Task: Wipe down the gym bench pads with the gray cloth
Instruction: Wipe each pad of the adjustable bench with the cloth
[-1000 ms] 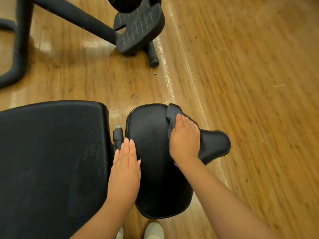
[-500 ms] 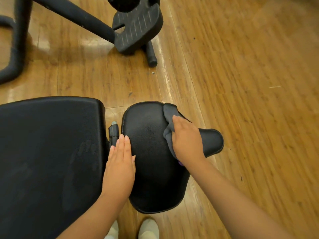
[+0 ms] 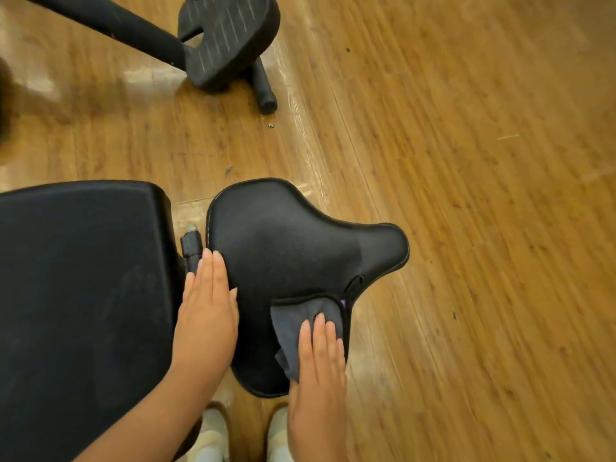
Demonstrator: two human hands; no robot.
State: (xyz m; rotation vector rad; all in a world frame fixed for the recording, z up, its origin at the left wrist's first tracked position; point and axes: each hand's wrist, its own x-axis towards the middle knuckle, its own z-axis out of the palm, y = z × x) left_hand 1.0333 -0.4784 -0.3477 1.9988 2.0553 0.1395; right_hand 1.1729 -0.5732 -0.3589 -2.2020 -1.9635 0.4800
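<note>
A black saddle-shaped seat pad point(image 3: 293, 248) sits in the middle, its narrow nose pointing right. My right hand point(image 3: 318, 358) lies flat on the gray cloth point(image 3: 300, 318), pressing it onto the pad's near right part. My left hand point(image 3: 206, 315) rests flat, fingers together, on the pad's left edge beside the gap. A large black back pad point(image 3: 83, 295) fills the left side. A small black knob point(image 3: 191, 248) shows in the gap between the two pads.
Wooden floor point(image 3: 466, 228) spreads to the right and beyond. A black machine footplate point(image 3: 230, 38) with a slanted black tube point(image 3: 110, 25) stands at the top left. My light-colored shoes point(image 3: 213, 435) show below the seat pad.
My right hand has slid the cloth from the seat pad's far middle toward me, to its near right part. My left hand has stayed on the pad's left edge.
</note>
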